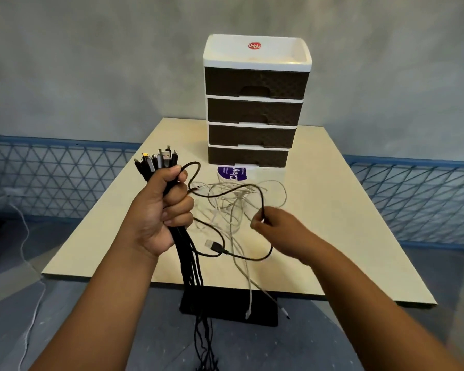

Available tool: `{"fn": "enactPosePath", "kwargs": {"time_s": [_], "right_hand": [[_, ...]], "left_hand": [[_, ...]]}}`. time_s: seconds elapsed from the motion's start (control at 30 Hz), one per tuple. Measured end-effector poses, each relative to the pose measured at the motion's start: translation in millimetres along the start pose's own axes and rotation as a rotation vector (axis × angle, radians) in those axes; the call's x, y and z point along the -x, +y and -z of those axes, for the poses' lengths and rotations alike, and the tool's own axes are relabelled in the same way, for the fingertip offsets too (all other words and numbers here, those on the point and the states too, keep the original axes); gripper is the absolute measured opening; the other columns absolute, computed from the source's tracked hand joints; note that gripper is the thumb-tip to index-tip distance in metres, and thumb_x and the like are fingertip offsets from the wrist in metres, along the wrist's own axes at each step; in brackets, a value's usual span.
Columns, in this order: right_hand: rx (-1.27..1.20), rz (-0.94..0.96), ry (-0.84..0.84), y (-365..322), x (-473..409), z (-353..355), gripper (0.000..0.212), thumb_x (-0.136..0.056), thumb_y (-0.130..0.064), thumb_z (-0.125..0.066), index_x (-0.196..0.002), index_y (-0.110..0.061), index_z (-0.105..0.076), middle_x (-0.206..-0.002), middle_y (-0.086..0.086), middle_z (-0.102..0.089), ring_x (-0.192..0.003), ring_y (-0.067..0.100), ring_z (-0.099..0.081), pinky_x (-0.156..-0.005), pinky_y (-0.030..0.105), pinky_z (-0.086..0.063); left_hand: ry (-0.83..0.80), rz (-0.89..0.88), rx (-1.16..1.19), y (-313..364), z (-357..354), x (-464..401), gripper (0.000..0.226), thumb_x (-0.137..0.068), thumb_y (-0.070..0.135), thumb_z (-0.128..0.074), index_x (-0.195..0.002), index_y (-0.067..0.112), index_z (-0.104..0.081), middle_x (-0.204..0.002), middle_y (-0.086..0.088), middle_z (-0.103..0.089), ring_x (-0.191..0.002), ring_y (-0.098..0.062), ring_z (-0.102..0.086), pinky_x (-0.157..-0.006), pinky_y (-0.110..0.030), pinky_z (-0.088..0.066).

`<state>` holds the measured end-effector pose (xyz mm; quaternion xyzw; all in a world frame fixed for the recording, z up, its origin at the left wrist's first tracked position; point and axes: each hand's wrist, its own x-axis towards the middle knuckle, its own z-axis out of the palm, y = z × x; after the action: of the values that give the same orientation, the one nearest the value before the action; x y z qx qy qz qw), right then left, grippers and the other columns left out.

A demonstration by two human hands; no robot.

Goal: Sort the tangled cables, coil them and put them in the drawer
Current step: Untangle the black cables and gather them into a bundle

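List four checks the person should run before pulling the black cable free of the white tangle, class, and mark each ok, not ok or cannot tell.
1. Left hand grips the black bundle firmly: ok.
2. Right hand pinches the black cable: ok.
3. Black cable runs clear of the white cables: not ok, it crosses over them.
4. Drawers open to receive coils: not ok, all four are closed.
5. Loose plug free of snags: cannot tell.
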<state>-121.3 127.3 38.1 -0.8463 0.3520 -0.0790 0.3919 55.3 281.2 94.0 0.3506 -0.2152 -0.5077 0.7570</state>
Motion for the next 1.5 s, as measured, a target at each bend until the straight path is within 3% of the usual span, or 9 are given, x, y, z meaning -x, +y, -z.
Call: {"fn": "enactPosePath", "kwargs": {"time_s": [0.1,0.23,0.4,0.8,0.93,1.1,1.27,1.4,1.5], "right_hand": [[0.284,-0.086,-0.151,10.1,3.0,-32.0,0.025,-0.092,-0.041,-0.061,-0.102,-0.018,-0.059,-0.1,0.001,-0.062,-0.091,0.019,-0.058,-0.071,0.032,-0.044],[0.443,-0.13,-0.094,13.5,2.6,-63.4,0.037,-0.088,-0.047,-0.063,-0.108,-0.016,-0.055,-0.108,0.002,-0.062,-0.102,0.025,-0.059,-0.07,0.031,-0.041],[0.43,-0.115,0.034,23.6,-15.0,-79.6,0.007,-0.092,-0.022,-0.051,-0.086,-0.018,-0.052,-0.097,0.004,-0.065,-0.093,0.028,-0.063,-0.064,0.027,-0.035],[0.522,-0.255,0.161,43.1,-116.9,-36.5,0.011,-0.09,-0.011,-0.05,-0.092,-0.016,-0.059,-0.103,0.007,-0.066,-0.097,0.031,-0.063,-0.07,0.03,-0.041],[0.489,-0.265,0.239,51.9,-145.7,-26.7,0.014,-0.091,-0.012,-0.05,-0.096,-0.013,-0.063,-0.102,0.008,-0.066,-0.095,0.029,-0.063,-0.07,0.03,-0.041],[0.364,-0.266,0.334,61.3,-160.9,-11.5,0.012,-0.092,-0.02,-0.058,-0.084,-0.012,-0.056,-0.094,0.013,-0.066,-0.089,0.031,-0.061,-0.068,0.03,-0.038],[0.186,-0.234,0.335,60.8,-157.1,16.4,0.039,-0.086,-0.034,-0.074,-0.112,-0.008,-0.062,-0.102,0.011,-0.065,-0.096,0.03,-0.061,-0.074,0.03,-0.04],[0.183,-0.145,0.357,59.5,-134.5,38.7,0.023,-0.097,-0.027,-0.059,-0.107,-0.007,-0.065,-0.101,0.011,-0.068,-0.09,0.028,-0.061,-0.074,0.031,-0.043],[0.111,-0.106,0.351,53.8,-108.8,53.0,0.025,-0.1,-0.027,-0.054,-0.098,-0.005,-0.065,-0.09,0.014,-0.068,-0.077,0.03,-0.066,-0.068,0.035,-0.048]], "left_hand": [[0.065,0.008,-0.06,-4.2,1.3,10.5,0.021,-0.087,0.031,-0.05,-0.07,0.019,-0.054,-0.039,0.01,-0.016,-0.028,0.0,-0.018,-0.031,-0.011,-0.011],[0.125,0.023,-0.107,-11.1,5.4,18.9,0.023,-0.086,0.031,-0.053,-0.068,0.02,-0.061,-0.041,0.011,-0.014,-0.029,0.0,-0.017,-0.033,-0.01,-0.011],[0.182,0.037,-0.141,-12.1,15.3,18.7,0.022,-0.085,0.031,-0.056,-0.07,0.02,-0.067,-0.039,0.011,-0.02,-0.029,0.0,-0.018,-0.034,-0.012,-0.01],[0.2,0.085,-0.187,1.7,33.4,-18.1,0.019,-0.083,0.032,-0.059,-0.072,0.02,-0.068,-0.042,0.01,-0.019,-0.031,-0.001,-0.017,-0.036,-0.011,-0.01],[0.181,0.124,-0.199,2.1,35.0,-32.8,0.018,-0.081,0.033,-0.061,-0.073,0.02,-0.069,-0.042,0.01,-0.018,-0.032,-0.001,-0.016,-0.037,-0.012,-0.008],[0.18,0.165,-0.195,3.1,37.8,-45.4,0.017,-0.08,0.034,-0.062,-0.074,0.02,-0.069,-0.043,0.01,-0.018,-0.032,-0.001,-0.016,-0.037,-0.012,-0.009],[0.181,0.182,-0.187,2.8,38.4,-49.8,0.017,-0.082,0.033,-0.061,-0.075,0.019,-0.068,-0.043,0.01,-0.018,-0.032,-0.001,-0.016,-0.036,-0.011,-0.01],[0.178,0.176,-0.184,2.5,32.1,-47.8,0.018,-0.082,0.033,-0.06,-0.075,0.019,-0.068,-0.042,0.01,-0.018,-0.032,0.0,-0.016,-0.037,-0.011,-0.009],[0.165,0.158,-0.186,2.2,23.7,-42.0,0.018,-0.082,0.033,-0.06,-0.075,0.019,-0.068,-0.041,0.01,-0.018,-0.031,0.0,-0.017,-0.037,-0.011,-0.009]]}}
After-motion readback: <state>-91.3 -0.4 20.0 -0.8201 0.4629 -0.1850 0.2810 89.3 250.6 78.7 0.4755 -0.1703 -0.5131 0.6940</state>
